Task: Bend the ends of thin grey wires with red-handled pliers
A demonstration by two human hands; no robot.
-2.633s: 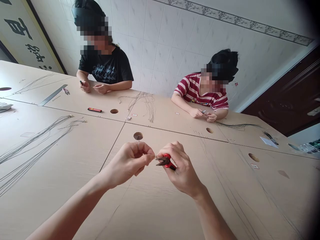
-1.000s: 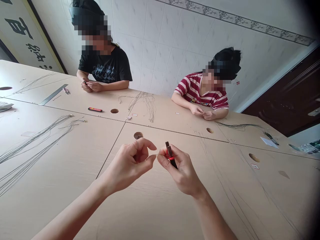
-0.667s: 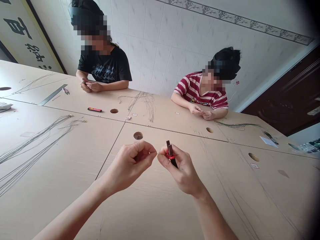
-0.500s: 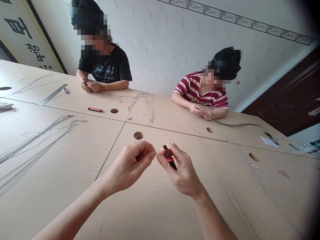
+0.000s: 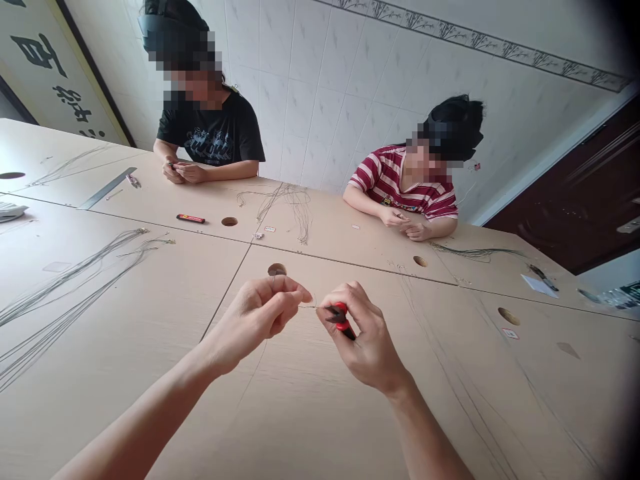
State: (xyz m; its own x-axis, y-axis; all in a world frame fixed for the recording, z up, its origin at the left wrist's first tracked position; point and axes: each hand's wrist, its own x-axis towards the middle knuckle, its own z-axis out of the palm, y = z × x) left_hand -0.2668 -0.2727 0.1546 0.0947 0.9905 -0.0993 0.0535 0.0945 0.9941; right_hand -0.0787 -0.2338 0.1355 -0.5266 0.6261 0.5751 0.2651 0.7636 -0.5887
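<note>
Small pliers or cutters [image 5: 342,320] with red-and-black handles rest in my right hand [image 5: 361,337], which is closed around them. Their dark jaws point left and stand a little apart. Between my hands runs a short, thin cord [image 5: 308,307], with a fine loose strand curving up near its right end. My left hand [image 5: 263,313] pinches the cord between thumb and forefinger. The right thumb and forefinger meet its other end, though the exact contact is too small to make out. A faint thread hangs below my left hand over the table [image 5: 300,413].
Bundles of thin cords [image 5: 75,283] lie at left, with more cords [image 5: 287,200] beyond. A red-and-black knife [image 5: 191,219], a metal ruler [image 5: 107,188] and round table holes [image 5: 277,269] are farther off. Two people, one in a black shirt [image 5: 213,130] and one in a striped shirt [image 5: 400,177], sit opposite.
My left hand has drawn slightly left, away from the right, and a stretch of cord now shows between them. The pliers' jaws have swung from pointing up to pointing left.
</note>
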